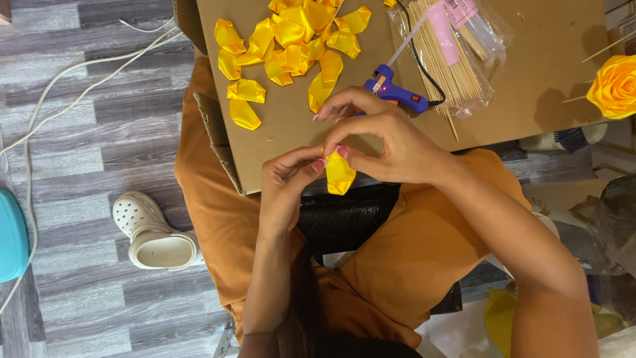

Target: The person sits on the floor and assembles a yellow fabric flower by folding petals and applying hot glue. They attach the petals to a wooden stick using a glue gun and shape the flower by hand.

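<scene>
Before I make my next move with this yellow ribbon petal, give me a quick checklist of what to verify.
1. Folded yellow ribbon petal pinched by both hands: ok, left hand and right hand both grip it.
2. Blue glue gun within reach on the cardboard sheet: ok, just beyond the right hand.
3. Glue gun hot: cannot tell.
4. Spare petals ready: ok, piled on the cardboard.
5. Bag of wooden skewers at hand: ok, beside the gun.
6. Petal fold glued: cannot tell, fingers hide it.
</scene>
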